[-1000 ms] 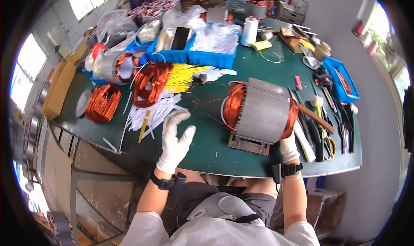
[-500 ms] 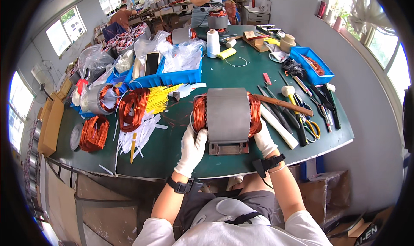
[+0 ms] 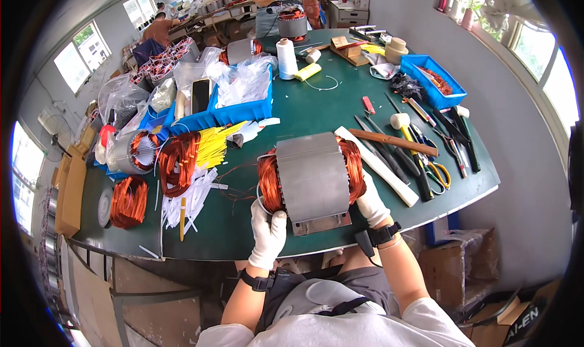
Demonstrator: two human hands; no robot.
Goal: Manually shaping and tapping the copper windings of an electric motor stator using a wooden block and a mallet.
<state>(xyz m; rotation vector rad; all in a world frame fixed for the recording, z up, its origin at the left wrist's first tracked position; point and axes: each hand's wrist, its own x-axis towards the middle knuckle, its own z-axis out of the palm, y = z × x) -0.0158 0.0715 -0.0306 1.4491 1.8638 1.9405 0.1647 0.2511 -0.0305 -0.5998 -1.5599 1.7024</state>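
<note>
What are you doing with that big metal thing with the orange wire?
A person in white gloves holds a motor stator at the near edge of a green workbench. The left hand grips its copper winding end, and the right hand steadies the other end. Loose copper coils, yellow strips and hand tools lie around it.

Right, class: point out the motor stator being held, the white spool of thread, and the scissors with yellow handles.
motor stator (image 3: 313, 179), head view, on its grey metal casing.
white spool of thread (image 3: 286, 59), head view, on the side of the wound thread.
scissors with yellow handles (image 3: 439, 175), head view, on a handle loop.
</note>
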